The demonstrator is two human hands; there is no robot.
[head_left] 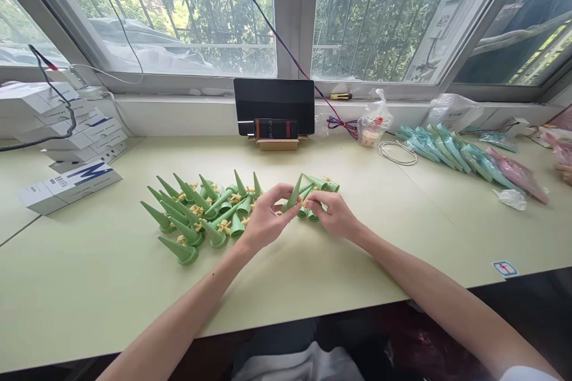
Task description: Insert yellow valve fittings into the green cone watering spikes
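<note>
My left hand (pixel 267 217) is closed around a green plastic cone (pixel 294 195), held tip up just above the table. My right hand (pixel 334 214) meets it from the right, thumb and fingers pinched on a small yellow bow-like piece (pixel 304 205) at the cone's side. Fingers partly hide where the two join. Left of my hands, several green cones (pixel 185 229) stand or lie in a group, many with yellow pieces (pixel 196 210) attached. Behind my right hand lies a smaller cluster of green cones (pixel 329 185).
A tablet (pixel 274 101) and a phone (pixel 276 129) lean at the back. White boxes (pixel 71 184) are stacked at left. Bagged teal items (pixel 447 149), a pink bag (pixel 516 175) and a coiled white cable (pixel 397 153) lie at right. Part of another person's hand (pixel 565 171) shows at the right edge.
</note>
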